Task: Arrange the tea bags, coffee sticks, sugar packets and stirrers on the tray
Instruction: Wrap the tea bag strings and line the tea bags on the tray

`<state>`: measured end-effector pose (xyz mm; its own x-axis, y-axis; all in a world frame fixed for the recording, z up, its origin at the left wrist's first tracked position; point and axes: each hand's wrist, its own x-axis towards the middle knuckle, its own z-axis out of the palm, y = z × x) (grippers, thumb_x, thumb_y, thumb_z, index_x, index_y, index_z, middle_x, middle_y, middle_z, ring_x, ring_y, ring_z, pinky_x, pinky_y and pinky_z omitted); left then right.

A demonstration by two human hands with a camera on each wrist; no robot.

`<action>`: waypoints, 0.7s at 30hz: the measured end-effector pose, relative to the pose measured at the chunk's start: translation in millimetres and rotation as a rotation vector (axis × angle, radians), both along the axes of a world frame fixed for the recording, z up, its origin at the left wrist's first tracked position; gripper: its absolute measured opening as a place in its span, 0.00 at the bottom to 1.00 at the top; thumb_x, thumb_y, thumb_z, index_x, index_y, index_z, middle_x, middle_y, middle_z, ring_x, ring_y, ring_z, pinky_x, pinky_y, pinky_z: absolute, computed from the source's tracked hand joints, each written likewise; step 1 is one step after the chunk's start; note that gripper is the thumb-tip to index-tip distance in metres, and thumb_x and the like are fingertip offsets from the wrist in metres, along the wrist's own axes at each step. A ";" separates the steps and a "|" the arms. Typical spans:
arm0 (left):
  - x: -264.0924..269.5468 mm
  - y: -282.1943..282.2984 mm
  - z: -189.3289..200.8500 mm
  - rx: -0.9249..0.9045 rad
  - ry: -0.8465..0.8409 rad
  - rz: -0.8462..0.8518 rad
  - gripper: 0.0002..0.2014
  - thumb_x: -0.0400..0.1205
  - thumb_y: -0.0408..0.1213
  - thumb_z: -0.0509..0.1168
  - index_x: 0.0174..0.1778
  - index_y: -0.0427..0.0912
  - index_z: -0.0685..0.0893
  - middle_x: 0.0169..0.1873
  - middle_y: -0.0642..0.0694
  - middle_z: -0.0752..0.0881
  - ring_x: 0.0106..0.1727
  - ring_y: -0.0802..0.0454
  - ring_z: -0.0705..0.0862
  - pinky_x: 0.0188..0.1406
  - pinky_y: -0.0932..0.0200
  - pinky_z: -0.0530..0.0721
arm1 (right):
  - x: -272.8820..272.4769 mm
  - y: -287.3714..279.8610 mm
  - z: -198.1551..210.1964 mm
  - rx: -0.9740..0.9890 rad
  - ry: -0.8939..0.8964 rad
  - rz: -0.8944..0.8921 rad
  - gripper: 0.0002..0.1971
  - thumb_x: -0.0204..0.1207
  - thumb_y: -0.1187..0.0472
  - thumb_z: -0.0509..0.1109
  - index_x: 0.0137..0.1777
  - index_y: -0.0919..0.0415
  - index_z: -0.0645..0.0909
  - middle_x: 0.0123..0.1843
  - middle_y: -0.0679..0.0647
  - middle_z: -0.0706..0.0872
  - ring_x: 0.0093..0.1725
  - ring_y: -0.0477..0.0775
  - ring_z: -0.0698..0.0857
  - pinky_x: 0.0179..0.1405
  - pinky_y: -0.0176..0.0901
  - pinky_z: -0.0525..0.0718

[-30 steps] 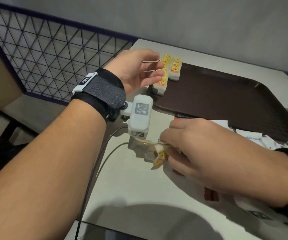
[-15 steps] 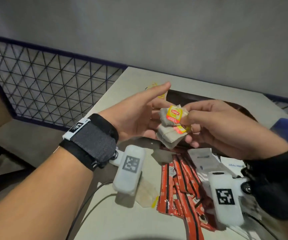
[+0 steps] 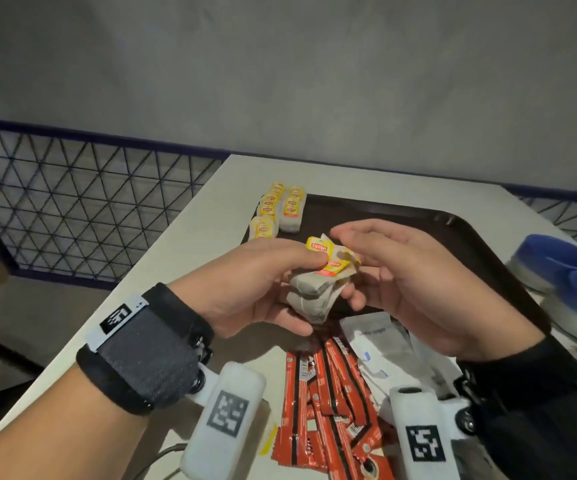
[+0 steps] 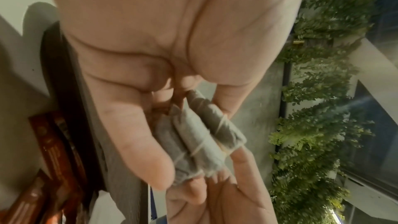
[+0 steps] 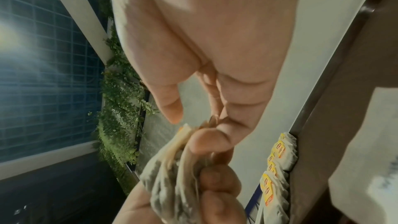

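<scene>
The left hand (image 3: pixel 245 289) holds a small bundle of tea bags (image 3: pixel 318 289) above the near edge of the tray (image 3: pixel 481 251), thumb pressed on the yellow tags on top and fingers curled beneath the grey paper pouches. The left wrist view shows three pouches side by side, each wrapped with its string, lying across the fingers (image 4: pixel 137 135). The right hand (image 3: pixel 412 282) sits just beside the bundle with its palm turned toward it, fingers loosely bent. The right wrist view shows its fingertips (image 5: pixel 172 108) close to the tags, but whether they touch or pinch one is hard to make out, so its grip cannot be told.

On the far left corner of the dark brown tray, placed tea bags (image 3: pixel 280 211) lie in two short rows, yellow tags up, overlapping one another. The rest of the tray floor in view is bare.

On the pale surface (image 3: pixel 183 244) below the hands, a loose pile of red coffee sticks (image 3: pixel 328 403) fans out, and white sugar packets (image 3: pixel 380 344) lie just to its right, partly under the right wrist. A blue and white object (image 3: pixel 564 268) sits at the right edge, beside the tray. A black wire mesh panel (image 3: pixel 72 202) stands beyond the left edge of the surface.
</scene>
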<state>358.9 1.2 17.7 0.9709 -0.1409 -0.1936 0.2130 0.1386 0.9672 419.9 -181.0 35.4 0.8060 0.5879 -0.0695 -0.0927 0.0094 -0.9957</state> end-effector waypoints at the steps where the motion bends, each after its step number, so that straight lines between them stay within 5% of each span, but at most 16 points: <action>1: 0.2 -1.0 0.2 -0.007 0.002 0.023 0.12 0.84 0.41 0.68 0.55 0.37 0.90 0.46 0.38 0.91 0.40 0.47 0.91 0.28 0.57 0.91 | -0.6 -2.5 -0.8 0.019 0.015 -0.029 0.14 0.81 0.59 0.73 0.62 0.67 0.85 0.43 0.64 0.84 0.34 0.55 0.81 0.31 0.44 0.80; 7: -1.3 -5.2 1.2 -0.017 -0.010 0.027 0.20 0.80 0.42 0.69 0.62 0.30 0.84 0.43 0.38 0.91 0.38 0.43 0.92 0.27 0.57 0.90 | -0.6 -15.4 -2.8 0.076 -0.040 -0.116 0.18 0.69 0.60 0.79 0.59 0.63 0.87 0.44 0.58 0.86 0.36 0.54 0.82 0.31 0.43 0.80; 10: -2.1 -7.6 1.3 -0.051 -0.019 0.024 0.17 0.81 0.41 0.68 0.60 0.32 0.84 0.44 0.38 0.91 0.39 0.42 0.92 0.28 0.57 0.89 | -1.7 -16.0 -2.4 0.079 -0.106 -0.077 0.17 0.70 0.66 0.80 0.59 0.63 0.86 0.44 0.60 0.87 0.39 0.55 0.82 0.33 0.44 0.80; 16: -0.4 -11.9 -3.1 -0.056 -0.041 0.077 0.30 0.78 0.42 0.70 0.69 0.22 0.74 0.48 0.35 0.91 0.43 0.42 0.92 0.31 0.57 0.90 | -5.9 -13.7 -4.4 -0.001 -0.282 -0.101 0.10 0.70 0.65 0.82 0.50 0.57 0.89 0.37 0.58 0.79 0.35 0.56 0.80 0.30 0.44 0.80; 21: 1.7 -14.0 -5.4 -0.090 -0.050 0.181 0.15 0.82 0.38 0.68 0.60 0.33 0.85 0.46 0.36 0.91 0.43 0.45 0.90 0.34 0.57 0.92 | -10.5 -8.8 -6.1 -0.066 -0.297 -0.147 0.18 0.66 0.54 0.84 0.48 0.63 0.84 0.31 0.60 0.84 0.28 0.53 0.82 0.28 0.48 0.86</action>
